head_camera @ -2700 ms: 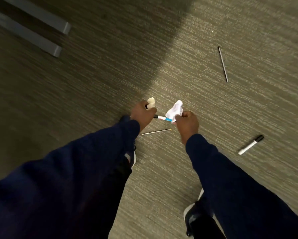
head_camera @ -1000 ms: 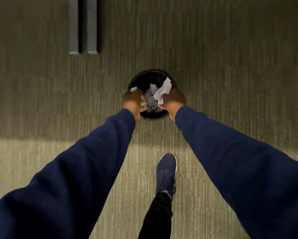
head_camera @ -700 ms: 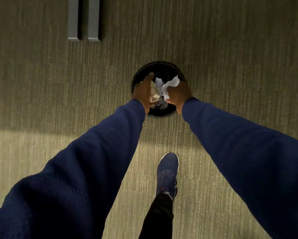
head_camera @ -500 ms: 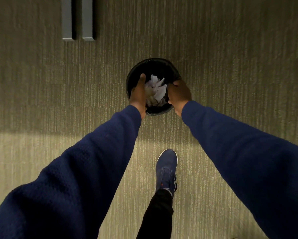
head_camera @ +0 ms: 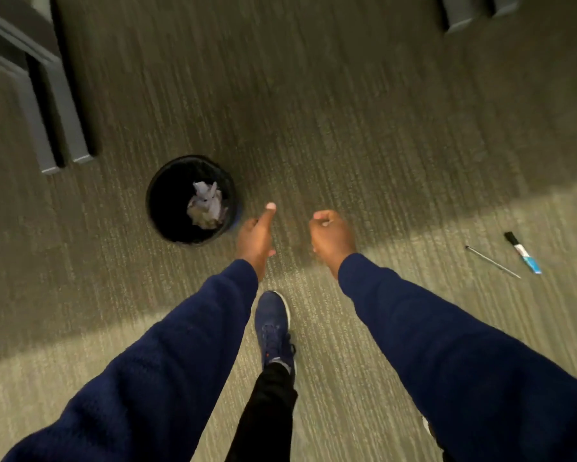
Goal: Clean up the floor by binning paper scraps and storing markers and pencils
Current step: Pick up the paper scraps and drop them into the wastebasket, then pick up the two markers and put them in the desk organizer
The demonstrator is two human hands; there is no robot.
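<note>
A round black bin (head_camera: pixel 153 208) stands on the carpet at the left, with crumpled paper scraps (head_camera: pixel 206 205) inside it. My left hand (head_camera: pixel 255 238) hangs just right of the bin, thumb out, holding nothing. My right hand (head_camera: pixel 330 236) is further right, its fingers curled into a loose fist with nothing in it. At the far right a marker (head_camera: pixel 522 252) with a black cap and a blue label lies on the floor. A thin pencil (head_camera: pixel 492 261) lies beside it, to its left.
Grey furniture legs (head_camera: pixel 60 105) reach onto the carpet at the upper left, close to the bin. More grey legs (head_camera: pixel 464 11) show at the top right. My blue shoe (head_camera: pixel 273 328) is planted below my hands.
Both hands let the paper scraps fall into the bin and pulled back to the right. The view swung right, bringing the marker and the pencil into sight.
</note>
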